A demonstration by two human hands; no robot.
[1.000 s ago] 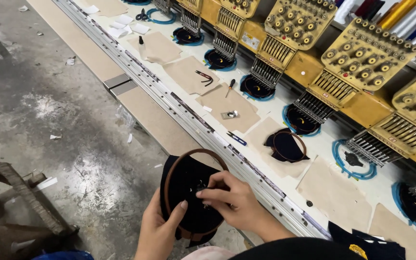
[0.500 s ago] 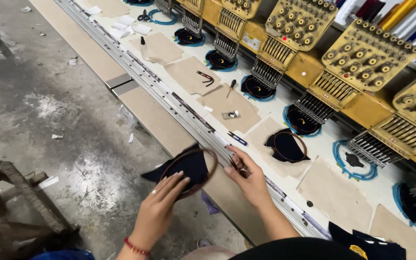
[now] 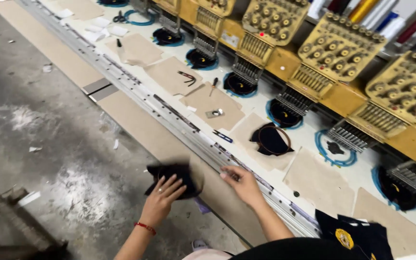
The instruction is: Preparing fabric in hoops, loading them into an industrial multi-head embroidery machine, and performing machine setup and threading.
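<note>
Your left hand (image 3: 162,200) lies flat w/ fingers spread on a dark fabric piece in a hoop (image 3: 174,179), pressing it from above at the near edge of the counter (image 3: 136,125); that grip is apart, not closed round anything (the hoop's rim is blurred, so can't tell how much of it your palm covers). A red band sits on that wrist. Your right hand (image 3: 242,185) is just beside the fabric piece on its right, not touching it, fingers half curled w/ tips on or right at the metal rail (image 3: 179,120) that runs along the counter; whether it pinches sth small there I can't tell. Beyond the rail, a second hooped dark piece (image 3: 270,140) rests on a brown paper sheet, well apart from both hands. Further along the counter: a screwdriver (image 3: 214,84), a small metal part (image 3: 214,113), a blue pen-like tool (image 3: 223,136) near the rail, and scissors (image 3: 119,18) at the far end. The row of yellow embroidery heads (image 3: 343,53) stands behind, each over a blue-ringed hoop w/ dark fabric. At bottom right, folded navy cloth w/ a yellow badge (image 3: 352,236) lies on the counter, near your right forearm.
</note>
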